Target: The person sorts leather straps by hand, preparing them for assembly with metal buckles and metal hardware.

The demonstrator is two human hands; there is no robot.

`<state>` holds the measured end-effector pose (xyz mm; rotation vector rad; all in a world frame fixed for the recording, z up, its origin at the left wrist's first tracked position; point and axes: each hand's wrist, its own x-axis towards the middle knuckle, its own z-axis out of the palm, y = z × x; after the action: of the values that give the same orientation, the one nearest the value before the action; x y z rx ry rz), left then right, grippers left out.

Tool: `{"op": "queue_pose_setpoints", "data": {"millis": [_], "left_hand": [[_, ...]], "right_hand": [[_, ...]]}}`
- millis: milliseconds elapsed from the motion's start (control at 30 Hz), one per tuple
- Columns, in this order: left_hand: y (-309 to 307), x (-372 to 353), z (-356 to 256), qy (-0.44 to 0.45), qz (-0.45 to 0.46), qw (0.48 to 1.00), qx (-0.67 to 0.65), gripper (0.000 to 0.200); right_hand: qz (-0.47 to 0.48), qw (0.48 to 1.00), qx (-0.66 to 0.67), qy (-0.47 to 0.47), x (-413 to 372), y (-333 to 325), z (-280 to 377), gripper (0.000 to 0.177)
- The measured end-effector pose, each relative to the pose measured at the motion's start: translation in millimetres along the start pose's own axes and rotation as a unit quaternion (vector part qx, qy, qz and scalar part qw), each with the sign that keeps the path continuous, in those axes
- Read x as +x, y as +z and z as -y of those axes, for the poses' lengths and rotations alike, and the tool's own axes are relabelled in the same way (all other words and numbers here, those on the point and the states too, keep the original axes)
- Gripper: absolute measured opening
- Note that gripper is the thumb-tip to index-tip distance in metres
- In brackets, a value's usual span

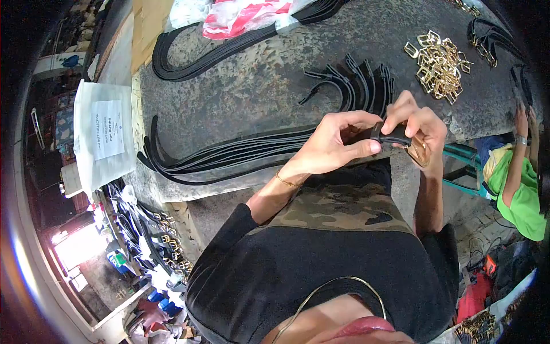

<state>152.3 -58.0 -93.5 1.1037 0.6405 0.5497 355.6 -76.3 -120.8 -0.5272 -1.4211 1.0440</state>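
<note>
Both hands meet over the near edge of the table, closed on a short black belt end (pixel 395 136). My left hand (pixel 329 143) pinches it from the left between thumb and fingers. From the right, my right hand (pixel 427 126) presses the strap with its fingers, and a gold buckle (pixel 419 150) hangs under that palm. My fingers partly hide where strap and buckle join. Just beyond my hands lie several short black strap pieces (pixel 349 86). Long black belt straps (pixel 240 152) stretch leftward from beside my left hand.
A pile of gold buckles (pixel 440 66) lies at the far right of the worn table (pixel 258 103). More bundled straps (pixel 212 66) curve under red-and-white plastic (pixel 246 17). A labelled white bag (pixel 106 137) stands left. Another person in a green shirt (pixel 524 195) works at right.
</note>
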Motion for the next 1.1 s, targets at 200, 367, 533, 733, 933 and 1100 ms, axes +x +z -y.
{"op": "queue_pose_setpoints", "data": {"millis": [200,367,533,733,933,1100], "left_hand": [[0.0,-6.4,-12.7,0.048,-0.024,0.996,0.069,0.037],[-1.6,-8.7,-8.0,0.105,-0.026,0.98,0.168,0.036],[-2.8,-10.8,-17.4,0.12,-0.032,0.957,0.263,0.043],[5.1,-13.0,-15.9,0.174,-0.075,0.923,0.335,0.043],[7.7,-16.5,-15.9,0.151,-0.119,0.919,0.345,0.043],[6.2,-16.5,-16.1,0.146,-0.096,0.915,0.364,0.042]], "right_hand": [[-0.031,0.987,-0.136,-0.078,3.6,1.0,4.1,0.015],[0.002,0.984,-0.159,-0.084,10.9,-2.5,13.4,0.014],[0.118,0.963,-0.236,0.054,19.5,-25.1,39.5,0.016],[0.066,0.949,-0.022,0.309,16.2,-13.8,58.5,0.051],[0.014,0.968,-0.145,0.203,1.9,10.1,41.0,0.038],[-0.07,0.95,-0.023,0.305,-10.9,21.7,37.2,0.03]]}}
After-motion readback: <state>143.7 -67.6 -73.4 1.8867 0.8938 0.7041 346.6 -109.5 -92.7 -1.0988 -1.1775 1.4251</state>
